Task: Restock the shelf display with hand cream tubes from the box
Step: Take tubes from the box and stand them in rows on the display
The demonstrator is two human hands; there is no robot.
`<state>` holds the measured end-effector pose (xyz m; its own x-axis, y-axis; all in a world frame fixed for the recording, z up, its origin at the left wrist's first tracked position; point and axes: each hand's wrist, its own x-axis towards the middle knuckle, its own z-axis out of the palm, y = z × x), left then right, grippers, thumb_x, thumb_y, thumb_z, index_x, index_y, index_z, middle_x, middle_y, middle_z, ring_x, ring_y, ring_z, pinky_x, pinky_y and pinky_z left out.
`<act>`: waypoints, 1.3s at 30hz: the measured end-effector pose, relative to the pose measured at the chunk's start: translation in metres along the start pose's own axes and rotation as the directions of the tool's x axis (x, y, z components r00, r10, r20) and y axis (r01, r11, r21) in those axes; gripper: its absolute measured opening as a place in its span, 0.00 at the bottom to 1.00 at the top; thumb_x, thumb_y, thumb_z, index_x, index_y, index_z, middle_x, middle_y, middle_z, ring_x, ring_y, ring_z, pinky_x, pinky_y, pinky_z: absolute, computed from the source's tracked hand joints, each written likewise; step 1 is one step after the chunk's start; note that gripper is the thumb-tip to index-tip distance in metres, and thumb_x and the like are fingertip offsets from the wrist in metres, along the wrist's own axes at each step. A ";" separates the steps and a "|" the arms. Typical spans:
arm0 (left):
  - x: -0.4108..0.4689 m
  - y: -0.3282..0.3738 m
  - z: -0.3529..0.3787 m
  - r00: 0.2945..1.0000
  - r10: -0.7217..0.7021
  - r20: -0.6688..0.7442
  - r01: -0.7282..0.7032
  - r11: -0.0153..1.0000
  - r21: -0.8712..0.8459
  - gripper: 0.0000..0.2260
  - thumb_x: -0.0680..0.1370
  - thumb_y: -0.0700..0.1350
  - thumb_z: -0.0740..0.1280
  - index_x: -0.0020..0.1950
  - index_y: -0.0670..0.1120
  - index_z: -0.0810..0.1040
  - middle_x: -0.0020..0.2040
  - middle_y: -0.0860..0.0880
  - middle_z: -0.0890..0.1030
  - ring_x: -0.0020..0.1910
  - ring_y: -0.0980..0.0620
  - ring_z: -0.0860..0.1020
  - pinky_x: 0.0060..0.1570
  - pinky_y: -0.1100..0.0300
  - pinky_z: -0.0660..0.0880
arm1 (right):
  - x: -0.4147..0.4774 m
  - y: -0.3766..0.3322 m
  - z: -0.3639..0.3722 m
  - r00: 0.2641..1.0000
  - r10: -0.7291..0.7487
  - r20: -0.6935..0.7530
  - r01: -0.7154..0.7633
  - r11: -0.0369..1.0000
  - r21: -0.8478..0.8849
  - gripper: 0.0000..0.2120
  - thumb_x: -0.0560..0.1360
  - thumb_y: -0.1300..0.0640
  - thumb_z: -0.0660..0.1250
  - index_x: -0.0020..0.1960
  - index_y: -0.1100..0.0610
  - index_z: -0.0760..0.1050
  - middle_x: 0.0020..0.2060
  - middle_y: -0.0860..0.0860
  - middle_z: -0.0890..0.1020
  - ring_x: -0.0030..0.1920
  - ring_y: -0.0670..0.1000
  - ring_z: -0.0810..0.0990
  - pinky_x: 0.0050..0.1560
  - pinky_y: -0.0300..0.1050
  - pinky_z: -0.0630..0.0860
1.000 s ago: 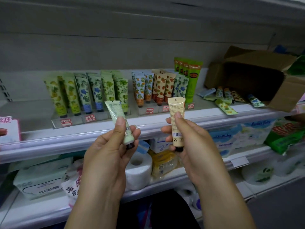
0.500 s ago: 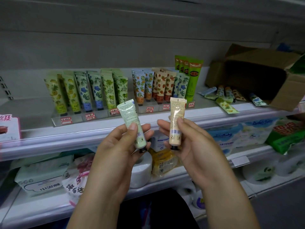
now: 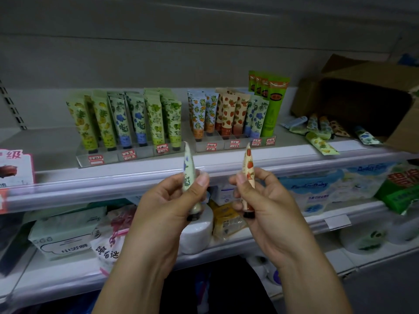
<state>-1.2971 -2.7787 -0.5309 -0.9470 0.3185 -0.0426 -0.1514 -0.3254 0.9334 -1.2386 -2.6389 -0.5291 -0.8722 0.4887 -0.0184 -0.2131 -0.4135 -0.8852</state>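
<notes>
My left hand [image 3: 167, 205] grips a pale green tube with blue flowers [image 3: 188, 168], held upright and edge-on, cap down. A cream tube with strawberries [image 3: 249, 165] stands the same way in my right hand [image 3: 267, 205]. Both are in front of the shelf edge [image 3: 113, 182]. Behind them, clear display trays [image 3: 118, 155] hold rows of upright patterned tubes [image 3: 127, 121], with a second group of tubes [image 3: 229, 114] to the right. A cardboard box [image 3: 362, 103] lies on its side at the far right, several loose tubes [image 3: 322, 137] spilled before it.
Tall green tubes [image 3: 272, 103] stand at the right end of the display. A pink sign [image 3: 13, 168] sits at the left of the shelf. The lower shelf holds tissue packs [image 3: 65, 232], toilet rolls [image 3: 195, 232] and blue wipes packs [image 3: 317, 189].
Both tubes have been turned about their long axis, from showing their printed backs to edge-on with the patterned fronts showing. My hands moved slightly closer to the shelf.
</notes>
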 end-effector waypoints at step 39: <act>0.122 -0.003 0.079 0.781 0.618 -0.090 -0.525 0.728 0.440 0.10 0.80 0.51 0.71 0.53 0.45 0.78 0.46 0.52 0.82 0.46 0.56 0.80 0.41 0.68 0.73 | 0.109 -0.062 -0.006 0.715 -0.681 -0.160 0.478 0.642 -0.599 0.08 0.72 0.54 0.78 0.46 0.47 0.80 0.40 0.44 0.85 0.41 0.40 0.83 0.41 0.32 0.77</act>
<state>-1.3894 -2.6681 -0.5111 -0.8587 -0.0328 0.5114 0.5120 -0.0127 0.8589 -1.3177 -2.5555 -0.4795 -0.4076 0.7541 0.5150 -0.2898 0.4280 -0.8560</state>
